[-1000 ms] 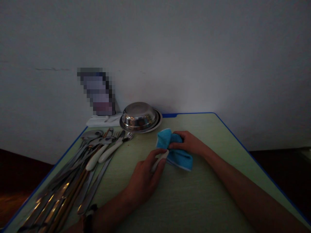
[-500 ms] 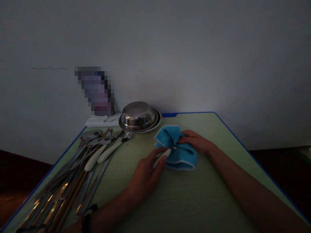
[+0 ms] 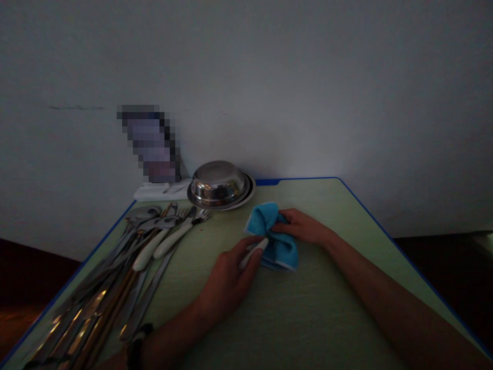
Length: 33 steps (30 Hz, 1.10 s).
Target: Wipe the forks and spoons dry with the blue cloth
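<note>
Drawn leftward from half a second ago, the right hand pinches a soft, bunched blue cloth whose folds now hide the metal neck of a utensil, so rubbing seems under way. Closed round its smooth pale handle, the left hand holds it above mid-bench, left of the cloth; farther out lie glinting, heaped cutlery and a shiny, upturned round bowl.
</note>
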Each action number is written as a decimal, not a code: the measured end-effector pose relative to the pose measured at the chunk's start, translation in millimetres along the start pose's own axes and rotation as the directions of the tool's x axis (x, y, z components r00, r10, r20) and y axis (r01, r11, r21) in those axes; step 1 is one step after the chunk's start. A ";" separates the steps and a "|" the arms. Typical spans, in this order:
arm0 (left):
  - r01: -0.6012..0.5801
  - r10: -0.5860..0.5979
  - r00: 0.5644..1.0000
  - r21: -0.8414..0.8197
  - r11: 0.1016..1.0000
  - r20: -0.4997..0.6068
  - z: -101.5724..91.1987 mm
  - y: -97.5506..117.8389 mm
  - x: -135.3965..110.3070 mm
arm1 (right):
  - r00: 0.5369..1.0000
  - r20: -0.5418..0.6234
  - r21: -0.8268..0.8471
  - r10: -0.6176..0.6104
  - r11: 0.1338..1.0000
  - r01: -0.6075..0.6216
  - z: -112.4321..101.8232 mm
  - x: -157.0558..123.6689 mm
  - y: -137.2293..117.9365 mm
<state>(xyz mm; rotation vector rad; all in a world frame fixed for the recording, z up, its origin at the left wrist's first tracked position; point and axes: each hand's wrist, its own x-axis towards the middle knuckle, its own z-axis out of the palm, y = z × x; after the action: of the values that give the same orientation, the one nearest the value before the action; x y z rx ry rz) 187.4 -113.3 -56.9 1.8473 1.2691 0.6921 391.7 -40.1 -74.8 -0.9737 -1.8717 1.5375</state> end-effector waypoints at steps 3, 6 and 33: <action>-0.003 0.004 1.000 -0.046 0.999 0.007 -1.8 3.0 1.4 | 0.999 -0.037 0.100 0.035 0.994 -0.031 0.8 -0.6 -0.7; 0.004 -0.002 1.000 -0.086 0.996 0.026 -3.0 6.4 2.0 | 0.991 -0.106 0.239 0.077 0.970 -0.050 2.2 -0.8 0.9; -0.181 0.191 0.977 -0.100 0.978 0.096 -7.0 4.3 -5.4 | 0.950 -0.287 0.435 0.119 0.900 0.019 5.6 3.0 6.8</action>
<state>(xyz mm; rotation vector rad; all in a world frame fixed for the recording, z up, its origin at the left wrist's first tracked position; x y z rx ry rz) 182.2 -117.2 -49.6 1.9170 0.9897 0.7294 386.8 -40.4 -82.8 -0.9865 -1.2249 1.6284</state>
